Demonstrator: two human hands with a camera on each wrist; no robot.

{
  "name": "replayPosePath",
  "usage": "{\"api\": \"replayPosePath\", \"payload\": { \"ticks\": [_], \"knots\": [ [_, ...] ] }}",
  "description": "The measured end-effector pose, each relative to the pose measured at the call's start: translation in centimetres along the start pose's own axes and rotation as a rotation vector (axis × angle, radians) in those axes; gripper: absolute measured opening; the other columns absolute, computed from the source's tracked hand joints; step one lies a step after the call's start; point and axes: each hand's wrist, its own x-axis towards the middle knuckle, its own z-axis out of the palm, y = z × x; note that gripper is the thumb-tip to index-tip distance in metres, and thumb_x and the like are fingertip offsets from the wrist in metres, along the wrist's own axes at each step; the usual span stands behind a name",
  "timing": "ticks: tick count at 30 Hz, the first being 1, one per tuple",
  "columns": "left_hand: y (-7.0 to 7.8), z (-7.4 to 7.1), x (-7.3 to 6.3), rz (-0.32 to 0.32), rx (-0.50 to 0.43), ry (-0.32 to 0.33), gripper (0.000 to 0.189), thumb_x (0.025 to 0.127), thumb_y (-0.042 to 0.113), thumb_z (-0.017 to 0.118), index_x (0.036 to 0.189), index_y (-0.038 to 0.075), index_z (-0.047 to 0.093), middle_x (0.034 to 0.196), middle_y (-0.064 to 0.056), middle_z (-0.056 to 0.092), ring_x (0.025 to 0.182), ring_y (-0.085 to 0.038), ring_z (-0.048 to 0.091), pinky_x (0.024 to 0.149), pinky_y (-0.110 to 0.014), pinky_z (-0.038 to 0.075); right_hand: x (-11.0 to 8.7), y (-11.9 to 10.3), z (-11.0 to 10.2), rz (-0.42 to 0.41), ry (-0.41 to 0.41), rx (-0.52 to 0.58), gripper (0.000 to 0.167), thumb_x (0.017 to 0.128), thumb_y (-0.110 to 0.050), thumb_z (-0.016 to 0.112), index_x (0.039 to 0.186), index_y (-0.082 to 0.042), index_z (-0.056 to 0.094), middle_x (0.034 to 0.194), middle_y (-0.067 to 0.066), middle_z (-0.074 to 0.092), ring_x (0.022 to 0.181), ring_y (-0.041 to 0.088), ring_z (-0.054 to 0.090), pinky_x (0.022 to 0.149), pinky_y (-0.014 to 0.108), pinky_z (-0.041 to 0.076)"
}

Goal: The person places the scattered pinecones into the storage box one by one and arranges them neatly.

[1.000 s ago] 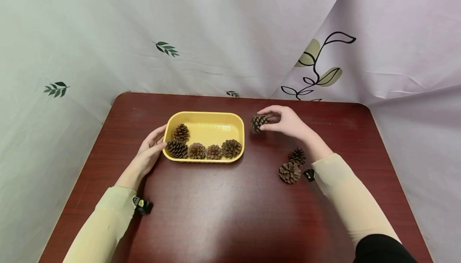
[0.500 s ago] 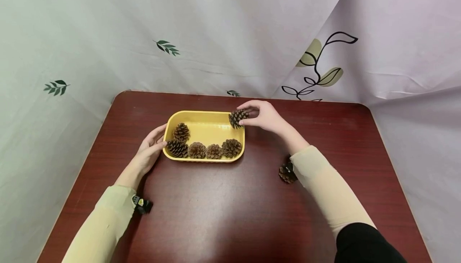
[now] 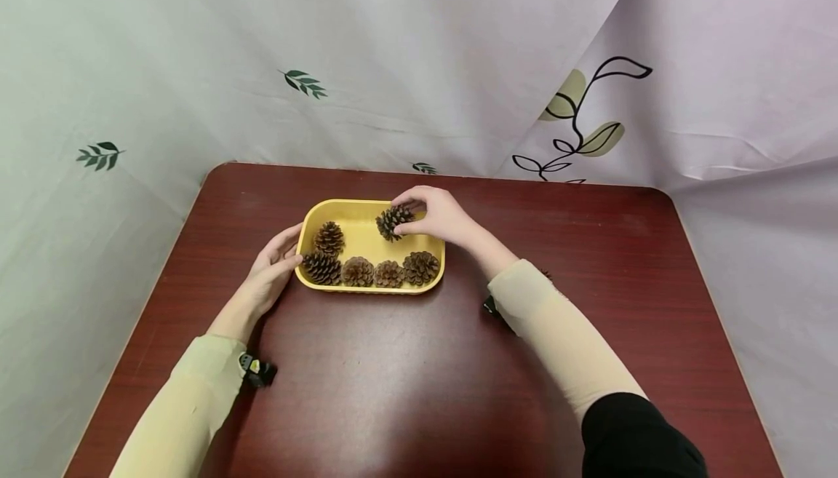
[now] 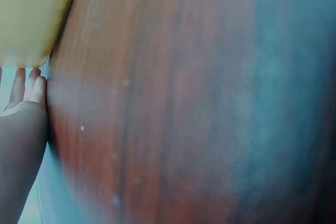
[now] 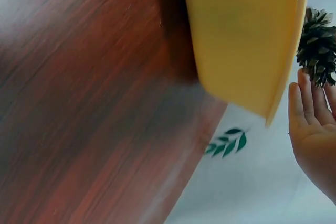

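Brown pinecone above yellow tray, five pinecones inside.

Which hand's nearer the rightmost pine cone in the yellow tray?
Right. The right hand holds another pine cone over the yellow tray, just beyond the rightmost pine cone; the left hand touches the tray's left end.

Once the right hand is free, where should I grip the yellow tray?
Probably the yellow tray at its right short end, coming from the right, fingers under the lip: the right wrist view shows its wall flaring up to one, and the left hand holds the opposite end. The right hand holds a pine cone.
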Motion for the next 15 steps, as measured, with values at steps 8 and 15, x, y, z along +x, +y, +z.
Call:
{"api": "replayPosePath", "payload": {
  "ticks": [8, 15],
  "knots": [
    [-0.1, 0.0, 0.0, 0.003, -0.02, 0.004, 0.056, 0.102, -0.016, 0.043, 0.149, 0.012, 0.055, 0.146, 0.009, 0.064, 0.133, -0.004, 0.06, 0.109, -0.016, 0.047, 1.4, -1.1, 2.3, -0.008, -0.023, -0.074, 0.054, 0.087, -0.021, 0.09, 0.135, -0.007, 0.071, 0.138, 0.009, 0.071, 0.128, 0.025, 0.065, 0.116, 0.036, 0.049],
    [0.0, 0.0, 0.0, 0.007, -0.014, 0.003, 0.054, 0.103, -0.015, 0.045, 0.151, 0.009, 0.053, 0.147, 0.008, 0.064, 0.134, -0.004, 0.06, 0.109, -0.016, 0.047, 2.3, -1.3, 4.0, -0.002, -0.049, -0.115, 0.053, 0.089, -0.023, 0.088, 0.138, -0.011, 0.07, 0.143, 0.006, 0.069, 0.138, 0.024, 0.06, 0.121, 0.037, 0.044]
  ]
}}
